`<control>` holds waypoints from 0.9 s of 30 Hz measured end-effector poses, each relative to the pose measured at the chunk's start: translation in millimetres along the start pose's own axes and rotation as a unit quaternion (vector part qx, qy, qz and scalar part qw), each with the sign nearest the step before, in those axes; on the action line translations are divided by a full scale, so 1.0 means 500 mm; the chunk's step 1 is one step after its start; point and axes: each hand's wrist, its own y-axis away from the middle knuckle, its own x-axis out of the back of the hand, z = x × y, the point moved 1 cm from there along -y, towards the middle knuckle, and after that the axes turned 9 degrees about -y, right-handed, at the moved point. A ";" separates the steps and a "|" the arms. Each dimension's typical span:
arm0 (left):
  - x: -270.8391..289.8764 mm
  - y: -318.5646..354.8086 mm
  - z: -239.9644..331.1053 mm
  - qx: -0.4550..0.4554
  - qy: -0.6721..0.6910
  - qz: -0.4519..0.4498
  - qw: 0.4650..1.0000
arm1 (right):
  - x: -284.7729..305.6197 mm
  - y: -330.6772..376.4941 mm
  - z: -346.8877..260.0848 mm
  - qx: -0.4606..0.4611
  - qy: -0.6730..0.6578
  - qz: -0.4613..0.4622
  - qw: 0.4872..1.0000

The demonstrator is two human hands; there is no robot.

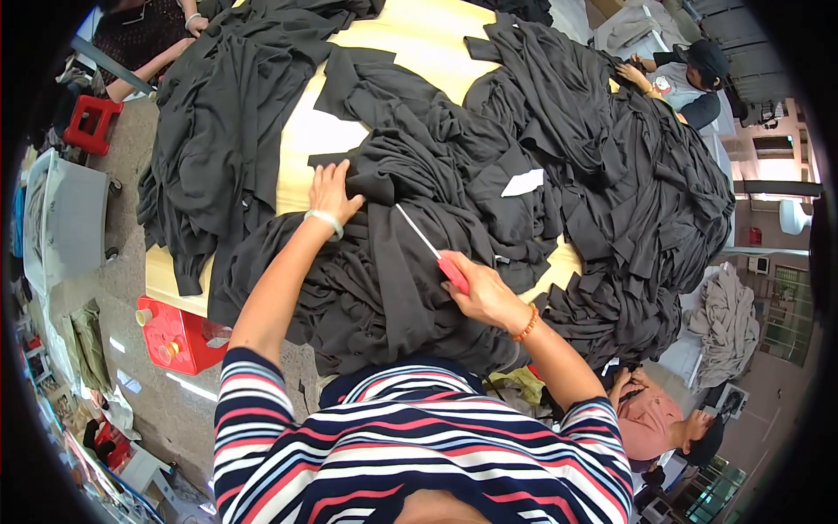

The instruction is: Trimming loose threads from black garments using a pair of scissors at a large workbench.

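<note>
While the right hand (485, 295) is clenching the red handle of a pair of scissors (429, 248), the left hand (332, 192) is pressing flat on the black fabric (410, 262).

The scissors are lying across the near middle of the yellow table (419, 39), blades pointing away toward the left hand, their tips resting on the fabric just right of it. The left hand is lying open, fingers spread on a fold, gripping nothing. More black cloth is heaping over the table's far and right sides. A red container (179, 336) is sitting on the floor below the table's near left corner. Another person's hand (630, 74) is touching cloth at the table's far right edge.
</note>
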 end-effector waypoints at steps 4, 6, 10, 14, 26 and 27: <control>-0.005 -0.091 -0.015 0.112 0.440 -0.056 0.889 | 0.034 0.033 0.020 0.045 -0.018 0.058 0.997; 0.141 -0.126 0.078 0.101 0.654 -0.065 0.747 | 0.076 0.049 0.044 0.062 -0.034 0.127 0.989; 0.481 -0.044 0.185 -0.320 0.606 -0.279 0.673 | 0.166 0.067 0.049 0.050 -0.055 0.219 0.973; 0.527 0.151 0.169 -0.318 0.359 -0.664 0.574 | 0.185 0.065 0.012 0.122 0.032 0.200 0.972; 0.406 0.299 0.191 -0.286 0.125 -0.180 0.933 | 0.095 0.074 0.041 -0.022 -0.020 0.106 0.994; 0.384 0.311 0.177 -0.288 0.143 -0.163 0.933 | 0.097 0.077 0.040 -0.020 -0.018 0.108 0.994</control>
